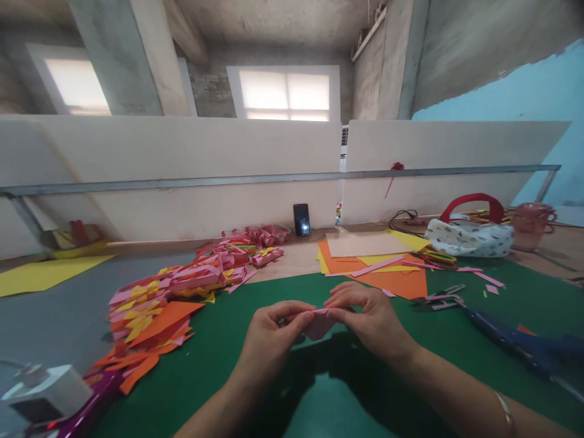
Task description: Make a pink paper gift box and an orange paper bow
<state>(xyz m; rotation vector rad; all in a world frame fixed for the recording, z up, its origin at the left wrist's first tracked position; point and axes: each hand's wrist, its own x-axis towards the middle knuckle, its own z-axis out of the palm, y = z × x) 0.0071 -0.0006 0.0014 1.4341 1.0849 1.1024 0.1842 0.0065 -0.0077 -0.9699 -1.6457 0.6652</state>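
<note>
Between my two hands, just above the green mat [255, 298], is a small folded piece of pink paper [319, 327]. My left hand [278, 328] pinches its left side between thumb and fingers. On the opposite side, my right hand [365, 310] grips the upper right edge with thumb and fingertips. The paper's lower part hangs down in a point, and its top edge is partly covered by my fingers. A heap of pink, orange and yellow cut paper pieces [191, 277] lies to the left of my hands.
Orange paper sheets [401, 283] lie behind my right hand. Farther right are scissors [440, 298], a blue glue gun [515, 340], a white patterned basket [469, 237] and a pink jug [531, 228]. A phone [302, 220] leans at the back; a white charger [48, 392] sits at front left.
</note>
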